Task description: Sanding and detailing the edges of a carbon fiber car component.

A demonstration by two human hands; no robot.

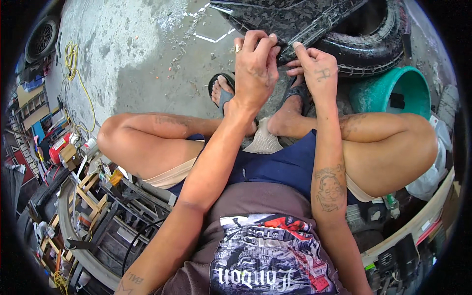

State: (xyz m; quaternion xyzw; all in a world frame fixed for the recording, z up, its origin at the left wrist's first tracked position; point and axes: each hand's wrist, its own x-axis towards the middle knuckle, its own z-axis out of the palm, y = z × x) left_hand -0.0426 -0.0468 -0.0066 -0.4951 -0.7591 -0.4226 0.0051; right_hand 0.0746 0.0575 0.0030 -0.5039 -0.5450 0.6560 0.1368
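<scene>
A dirty black plastic panel (275,18) with a ribbed strip along one side reaches in from the top, its near end between my hands. My left hand (255,66) is closed in a pinch at that end, fingertips pressed together; what is between them is too small to make out. Next to it, my right hand (318,73) has its thumb on top of the panel's near end and its fingers curled under. A black tire (361,56) lies just beyond, partly covered by the panel.
A green bucket (361,96) lies tipped right of my foot. On the concrete floor (147,69) are scattered crumbs and white marks. A yellow cord (73,64) hangs at the left, above cluttered tools and wooden frames (88,196). A plastic bag (427,172) is by my right knee.
</scene>
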